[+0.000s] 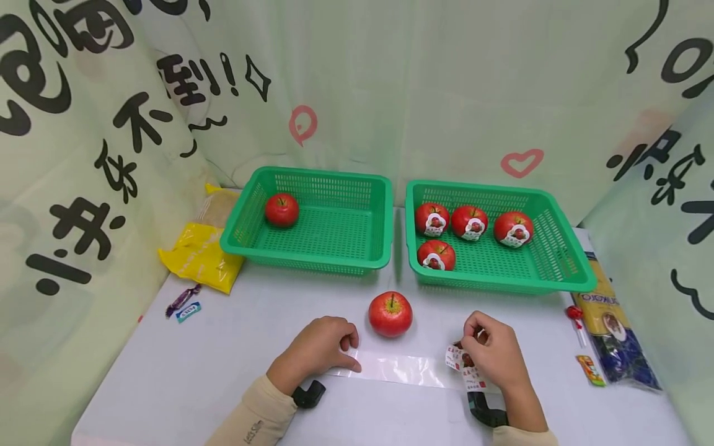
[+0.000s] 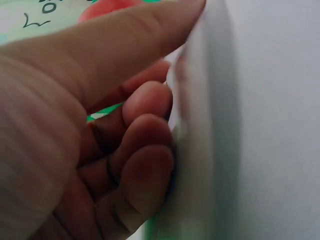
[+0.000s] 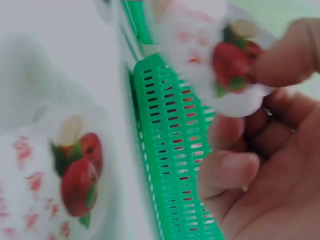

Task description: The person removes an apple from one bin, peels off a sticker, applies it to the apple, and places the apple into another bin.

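Note:
A clear backing strip [image 1: 401,370] lies across the white table, with printed fruit stickers [image 1: 473,379] near its right end. My left hand [image 1: 315,347] holds the strip's left end, thumb over it and the other fingers curled. Between thumb and fingers, my right hand [image 1: 496,350] pinches a white sticker [image 3: 232,65] printed with red fruit, lifted above the strip. Another sticker [image 3: 80,175] lies flat below it in the right wrist view. Just beyond the strip, between the hands, sits a red apple [image 1: 390,314] with no sticker showing.
Behind stand two green baskets: the left basket [image 1: 318,263] contains one apple [image 1: 281,210], the right basket [image 1: 502,285] several stickered apples [image 1: 514,228]. Yellow packaging [image 1: 203,254] and wrapped candies [image 1: 188,311] lie left; a lollipop [image 1: 574,313] and blue-and-gold bag [image 1: 613,328] lie right.

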### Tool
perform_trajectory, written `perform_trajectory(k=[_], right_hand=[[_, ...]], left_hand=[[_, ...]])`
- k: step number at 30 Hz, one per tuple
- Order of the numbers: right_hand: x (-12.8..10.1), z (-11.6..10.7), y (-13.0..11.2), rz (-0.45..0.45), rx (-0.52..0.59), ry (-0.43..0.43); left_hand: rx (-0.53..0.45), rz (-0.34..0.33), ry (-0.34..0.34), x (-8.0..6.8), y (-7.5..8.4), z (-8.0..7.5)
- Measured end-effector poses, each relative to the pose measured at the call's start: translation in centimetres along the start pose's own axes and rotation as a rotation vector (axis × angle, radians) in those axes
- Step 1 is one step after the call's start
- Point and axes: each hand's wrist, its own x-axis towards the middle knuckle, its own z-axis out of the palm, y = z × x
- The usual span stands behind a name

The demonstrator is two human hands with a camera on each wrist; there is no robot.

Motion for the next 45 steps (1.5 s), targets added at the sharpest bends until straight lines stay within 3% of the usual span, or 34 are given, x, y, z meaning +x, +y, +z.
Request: perform_trajectory(k=[4,8,22,24,27,30,34,39,45], right_hand=[[0.3,0.1,-0.1,-0.078,0.161,0.071],[0.5,0.4,-0.1,-0.124,0.256,0.070],[-0.4,1.2,-0.2,-0.079,0.246,0.033],[-0.4,1.2,-0.2,-0.079,0.251,0.024],[-0.3,1.3,-0.2,-0.071,0.255,0.012],[-0.1,1.2,-0.1,-0.060,0.263,-0.008],[-0.2,0.9,0.1,-0.023,0.263,-0.035],[-0.5,0.8,0.4,0.012,0.259,-0.050],[-0.3,1.3,0.4,-0.132,0.297,-0.087]], left_hand=[[0.011,0.018,0.020,-0.1,-0.2,-0.1],[0.013,0.012,0.026,-0.1,-0.2,-0.2],[-0.009,0.021,0.032,-0.6,-0.3,0.2],[-0.030,0.022,0.079,-0.5,-0.2,0.1],[-0.059,0.020,0.203,0.2,0.2,0.0],[-0.109,-0.016,0.287,1.4,1.1,-0.2],[-0.180,-0.056,0.230,3.4,2.6,0.1],[-0.251,-0.026,0.145,4.6,3.6,1.1],[-0.368,0.015,0.177,4.8,2.7,1.5]])
